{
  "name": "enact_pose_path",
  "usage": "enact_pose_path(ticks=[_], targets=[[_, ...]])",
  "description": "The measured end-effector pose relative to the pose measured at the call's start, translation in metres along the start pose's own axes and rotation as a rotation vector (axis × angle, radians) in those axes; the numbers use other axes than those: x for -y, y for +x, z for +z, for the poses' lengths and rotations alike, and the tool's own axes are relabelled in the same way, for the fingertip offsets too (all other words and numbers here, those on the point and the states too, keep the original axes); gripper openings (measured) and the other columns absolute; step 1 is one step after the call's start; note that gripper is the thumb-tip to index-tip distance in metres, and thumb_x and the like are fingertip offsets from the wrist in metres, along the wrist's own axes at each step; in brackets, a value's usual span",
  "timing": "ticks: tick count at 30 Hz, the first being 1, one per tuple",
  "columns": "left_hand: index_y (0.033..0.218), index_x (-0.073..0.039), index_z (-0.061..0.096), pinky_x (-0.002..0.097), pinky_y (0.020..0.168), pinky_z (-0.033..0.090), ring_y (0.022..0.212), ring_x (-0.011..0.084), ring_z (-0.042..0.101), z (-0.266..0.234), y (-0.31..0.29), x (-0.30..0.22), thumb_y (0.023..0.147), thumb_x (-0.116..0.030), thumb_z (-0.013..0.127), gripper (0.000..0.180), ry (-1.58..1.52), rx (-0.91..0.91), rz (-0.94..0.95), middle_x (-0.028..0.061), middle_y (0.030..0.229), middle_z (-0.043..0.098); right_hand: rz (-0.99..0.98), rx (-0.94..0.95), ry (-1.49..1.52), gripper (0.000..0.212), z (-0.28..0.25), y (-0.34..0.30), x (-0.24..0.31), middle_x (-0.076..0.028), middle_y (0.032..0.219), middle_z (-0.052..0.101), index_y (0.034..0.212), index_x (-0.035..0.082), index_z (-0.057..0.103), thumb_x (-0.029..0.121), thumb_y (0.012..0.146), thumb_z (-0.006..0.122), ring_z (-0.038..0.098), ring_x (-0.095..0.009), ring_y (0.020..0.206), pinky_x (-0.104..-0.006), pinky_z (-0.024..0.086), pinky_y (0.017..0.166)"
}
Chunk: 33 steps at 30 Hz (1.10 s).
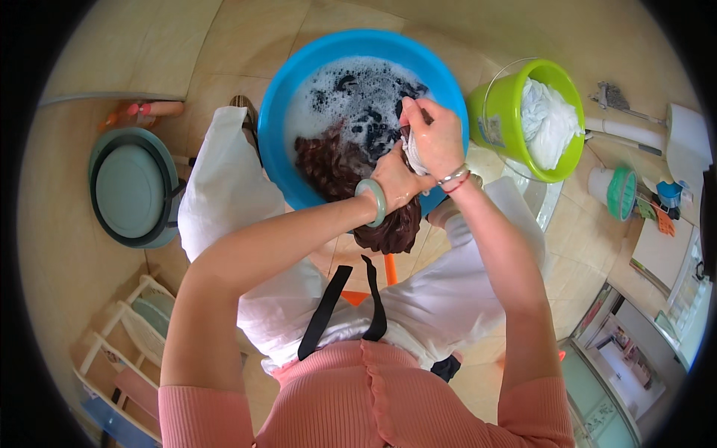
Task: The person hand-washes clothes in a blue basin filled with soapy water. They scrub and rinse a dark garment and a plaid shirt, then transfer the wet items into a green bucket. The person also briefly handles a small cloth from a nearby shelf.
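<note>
In front of me a round blue basin (272, 123) holds foamy water. A wet, wrinkled brown garment (328, 166) lies partly in the suds and partly hangs over the basin's near rim. My left hand (398, 178), with a pale bangle at its wrist, is closed round a bunched part of it. Just above and to the right, my right hand (436, 140) is closed on a gathered part of the same garment. A whitish patch of cloth (412, 155) shows between the hands. Dark cloth (370, 127) floats under the foam farther back.
A green bucket (485, 104) with white cloth inside stands right of the basin. Grey-green basins (128, 187) lean at the left wall. A white rack (101, 340) is at lower left. A small white bin (600, 183) with a green liner stands far right.
</note>
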<state>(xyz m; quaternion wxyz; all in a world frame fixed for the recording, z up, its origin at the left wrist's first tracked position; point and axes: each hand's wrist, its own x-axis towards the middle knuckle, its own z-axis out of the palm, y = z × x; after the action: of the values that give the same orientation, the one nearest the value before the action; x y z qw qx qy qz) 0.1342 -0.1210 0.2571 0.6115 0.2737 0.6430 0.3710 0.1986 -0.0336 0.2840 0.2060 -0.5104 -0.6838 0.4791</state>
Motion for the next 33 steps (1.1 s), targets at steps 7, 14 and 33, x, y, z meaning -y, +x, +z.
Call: enact_pose_path(ticks=[7,14,33], targets=[[0.108,-0.002,0.06,0.0312,0.07,0.053,0.08,0.0171,0.064,-0.019,0.017,-0.004,0.083,-0.025,0.07,0.035,-0.503,0.136,-0.274,0.0095,0.097,0.066,-0.428,-0.102,-0.209,0.03,-0.017,0.004,-0.015,-0.015,0.126,0.055,0.111,0.01,0.064,0.028,0.087,0.064,0.054,-0.031,0.107,-0.0385,0.042,0.092],[0.097,-0.01,0.065,0.0402,0.081,0.054,0.087,0.0229,0.065,-0.055,0.017,-0.053,0.092,-0.044,0.051,0.037,-1.108,0.445,-0.366,0.0106,0.094,0.067,-0.867,0.253,-0.373,0.058,-0.069,-0.053,0.046,-0.009,0.139,0.048,0.122,0.025,0.064,0.064,0.08,0.053,0.039,-0.033,0.131,-0.0531,0.023,0.109],[0.126,-0.005,0.039,0.0295,0.093,0.043,0.106,0.0161,0.053,-0.015,0.017,-0.074,0.078,-0.007,0.071,0.058,-0.519,-0.33,0.432,0.0083,0.116,0.055,0.245,-0.002,1.318,0.041,-0.033,-0.024,0.012,-0.005,0.123,0.056,0.125,0.006,0.051,0.037,0.099,0.045,0.052,-0.019,0.113,-0.0371,0.041,0.099]])
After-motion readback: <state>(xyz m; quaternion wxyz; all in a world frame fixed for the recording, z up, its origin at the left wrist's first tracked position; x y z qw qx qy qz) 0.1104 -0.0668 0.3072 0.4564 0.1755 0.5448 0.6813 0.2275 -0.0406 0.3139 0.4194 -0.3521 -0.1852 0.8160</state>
